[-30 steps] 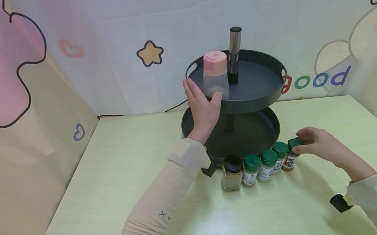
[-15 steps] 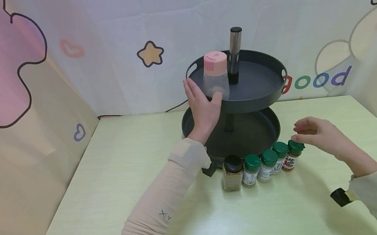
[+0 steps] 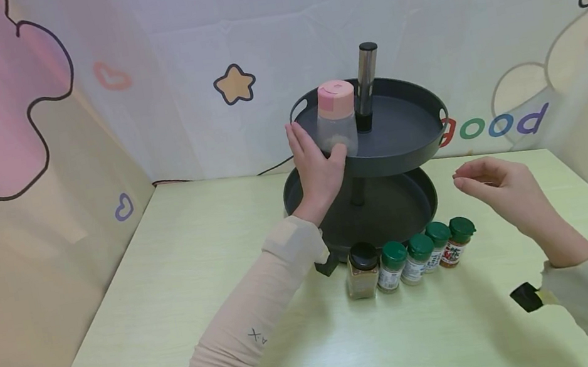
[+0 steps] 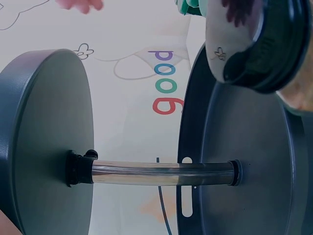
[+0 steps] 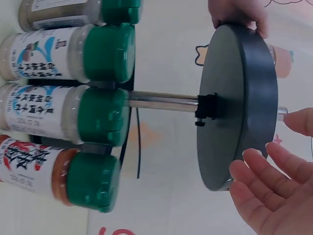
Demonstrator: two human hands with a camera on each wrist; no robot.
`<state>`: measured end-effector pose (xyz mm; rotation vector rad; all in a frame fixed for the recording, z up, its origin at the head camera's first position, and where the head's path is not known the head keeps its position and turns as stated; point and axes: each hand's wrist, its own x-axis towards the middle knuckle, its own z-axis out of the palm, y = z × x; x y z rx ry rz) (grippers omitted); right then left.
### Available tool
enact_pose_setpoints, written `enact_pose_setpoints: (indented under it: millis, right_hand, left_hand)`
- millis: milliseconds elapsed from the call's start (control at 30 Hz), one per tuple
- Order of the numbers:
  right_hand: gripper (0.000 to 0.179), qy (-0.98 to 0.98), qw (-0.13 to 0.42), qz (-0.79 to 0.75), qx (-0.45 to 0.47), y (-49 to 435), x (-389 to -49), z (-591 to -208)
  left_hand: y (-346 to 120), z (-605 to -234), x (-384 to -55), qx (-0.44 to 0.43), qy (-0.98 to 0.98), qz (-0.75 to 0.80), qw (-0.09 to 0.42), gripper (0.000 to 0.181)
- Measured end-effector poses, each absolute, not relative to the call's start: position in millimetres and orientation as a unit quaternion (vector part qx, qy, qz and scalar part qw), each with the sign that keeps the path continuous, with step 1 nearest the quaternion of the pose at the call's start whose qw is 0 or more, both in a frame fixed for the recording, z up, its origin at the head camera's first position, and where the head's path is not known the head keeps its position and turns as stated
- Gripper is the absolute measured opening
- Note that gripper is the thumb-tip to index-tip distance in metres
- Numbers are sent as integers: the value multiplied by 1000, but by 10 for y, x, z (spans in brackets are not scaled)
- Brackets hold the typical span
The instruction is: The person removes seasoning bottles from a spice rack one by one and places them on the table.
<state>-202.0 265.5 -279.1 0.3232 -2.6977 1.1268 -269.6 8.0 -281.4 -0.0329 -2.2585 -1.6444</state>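
At the upper tray's left rim, my left hand (image 3: 321,173) rests with fingers mostly straight, thumb overlapping the lower part of a clear bottle with a pink cap (image 3: 335,101). That bottle stands in the upper tray (image 3: 403,113) of a black two-tier rack. My right hand (image 3: 506,190) is raised right of the rack, fingers loosely bent; the right wrist view shows its palm (image 5: 279,196) holding nothing. Below it stand several green-capped spice jars, the rightmost a red-labelled one (image 3: 452,252). A square black-capped jar (image 3: 362,278) ends their row on the left.
The lower tray (image 3: 389,207) sits behind the row of jars. A metal pole (image 3: 367,80) rises through the upper tray. A printed curtain (image 3: 173,100) hangs behind the pale table (image 3: 196,255), and a dark cable (image 3: 274,166) runs along its foot.
My right hand has let go of the red-labelled spice jar's green cap and risen up and to the right. The left hand, bottle and rack have stayed put.
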Motion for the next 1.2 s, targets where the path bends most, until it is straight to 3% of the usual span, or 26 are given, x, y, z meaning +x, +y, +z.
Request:
enact_pose_setpoints:
  millis: [500, 1200]
  right_hand:
    - [26, -872, 186, 428, 148, 2387, -1997, -2485]
    - [38, -884, 166, 402, 170, 2060, -2144, -2271]
  left_hand:
    - [80, -2814, -2696, -9, -797, -578, 175, 83]
    - [86, -2811, -2692, -10, -796, -578, 177, 83]
